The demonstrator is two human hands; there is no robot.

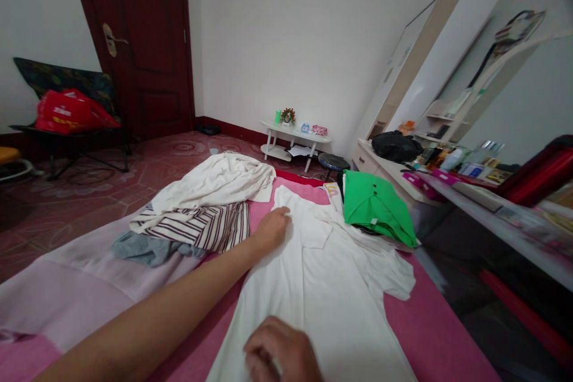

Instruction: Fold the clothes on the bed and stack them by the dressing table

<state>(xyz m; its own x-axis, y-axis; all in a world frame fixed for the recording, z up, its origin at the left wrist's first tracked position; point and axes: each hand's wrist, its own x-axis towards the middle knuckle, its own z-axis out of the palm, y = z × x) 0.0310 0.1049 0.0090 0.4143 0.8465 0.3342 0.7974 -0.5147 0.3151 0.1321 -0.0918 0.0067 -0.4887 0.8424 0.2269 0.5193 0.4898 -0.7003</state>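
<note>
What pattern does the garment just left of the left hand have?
The garment has narrow dark-brown and white stripes, seen clearly in the head view.

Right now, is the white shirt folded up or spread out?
Spread out. The white shirt lies flat on the pink bed, one sleeve sticking out, left hand and right hand resting on it.

Green shirt lying at right — striped garment under cream garment, left. Red bag on chair; dark door behind.
</note>
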